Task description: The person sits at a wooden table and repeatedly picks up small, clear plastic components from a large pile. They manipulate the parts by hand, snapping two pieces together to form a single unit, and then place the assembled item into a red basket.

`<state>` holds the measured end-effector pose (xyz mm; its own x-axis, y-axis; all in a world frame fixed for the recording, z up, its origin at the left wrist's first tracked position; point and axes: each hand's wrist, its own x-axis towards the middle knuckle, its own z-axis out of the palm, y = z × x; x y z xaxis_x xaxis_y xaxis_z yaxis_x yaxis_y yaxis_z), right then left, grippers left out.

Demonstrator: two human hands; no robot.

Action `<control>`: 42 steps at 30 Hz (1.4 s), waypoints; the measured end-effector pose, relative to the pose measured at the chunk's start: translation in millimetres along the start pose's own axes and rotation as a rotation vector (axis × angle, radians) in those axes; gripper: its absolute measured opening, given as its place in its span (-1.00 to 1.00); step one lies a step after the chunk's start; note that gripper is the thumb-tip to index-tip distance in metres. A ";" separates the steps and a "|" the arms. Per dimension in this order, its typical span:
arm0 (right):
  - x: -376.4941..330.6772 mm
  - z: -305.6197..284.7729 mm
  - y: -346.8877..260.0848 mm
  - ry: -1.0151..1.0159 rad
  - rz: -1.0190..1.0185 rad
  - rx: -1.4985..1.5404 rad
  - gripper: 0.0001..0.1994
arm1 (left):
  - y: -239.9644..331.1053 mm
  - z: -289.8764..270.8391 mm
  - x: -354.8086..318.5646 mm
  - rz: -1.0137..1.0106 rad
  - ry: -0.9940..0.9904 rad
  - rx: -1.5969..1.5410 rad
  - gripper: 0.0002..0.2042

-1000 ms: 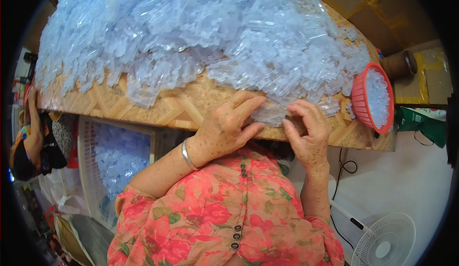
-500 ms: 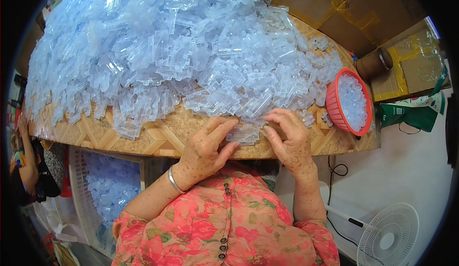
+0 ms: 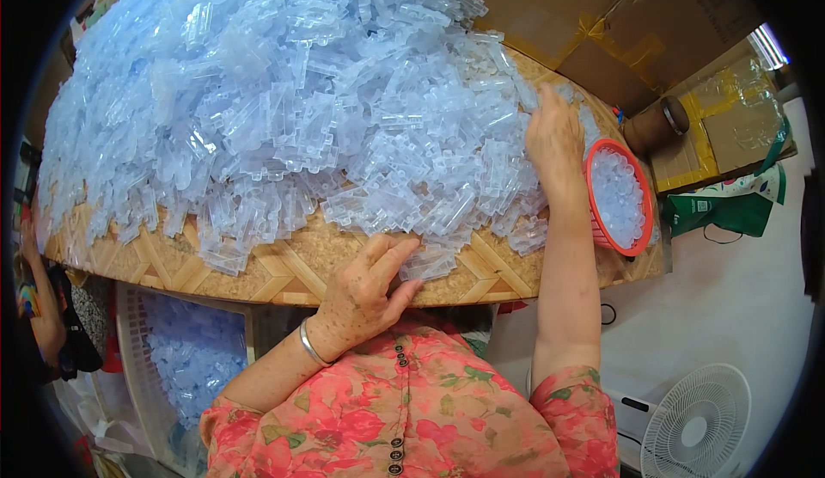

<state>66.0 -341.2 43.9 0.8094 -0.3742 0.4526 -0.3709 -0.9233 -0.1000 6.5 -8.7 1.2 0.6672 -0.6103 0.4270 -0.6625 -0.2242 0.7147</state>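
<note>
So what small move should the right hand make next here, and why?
Probably close the fingers on one clear plastic piece: the right hand lies open, palm down, on the heap of clear plastic pieces beside the red basket, gripping nothing visibly, while the left hand pins a piece at the table's edge.

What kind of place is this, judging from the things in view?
Probably a small home workshop for piecework: a heap of clear plastic parts on a woven tray, flattened cardboard boxes, and a white floor fan.

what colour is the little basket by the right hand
Red rim, seen in the head view: the basket beside the right hand.
</note>
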 end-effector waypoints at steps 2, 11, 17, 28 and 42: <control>36.3 10.4 8.4 -0.105 0.182 -0.088 -0.61 | -1.1 1.4 -0.4 0.007 -0.001 -0.010 -0.51; 96.6 58.1 49.4 -0.368 0.543 -0.181 -0.54 | -0.8 -4.5 0.9 0.038 0.001 -0.017 -0.50; 108.5 86.4 80.2 -0.339 0.459 -0.192 -0.41 | -8.4 -0.6 -2.8 0.052 0.083 -0.065 -0.54; 25.6 -39.0 -26.6 0.003 0.035 0.325 -0.55 | -7.6 -2.1 -5.5 -0.061 0.048 -0.094 -0.55; -176.5 -83.4 -29.5 -0.244 0.101 0.922 -0.58 | -0.4 -0.1 -0.7 -0.067 0.038 -0.059 -0.56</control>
<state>-103.9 -240.6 40.8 0.9045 -0.3672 0.2169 -0.0240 -0.5516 -0.8338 6.4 -8.2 0.8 0.7226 -0.5660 0.3969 -0.5955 -0.2182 0.7732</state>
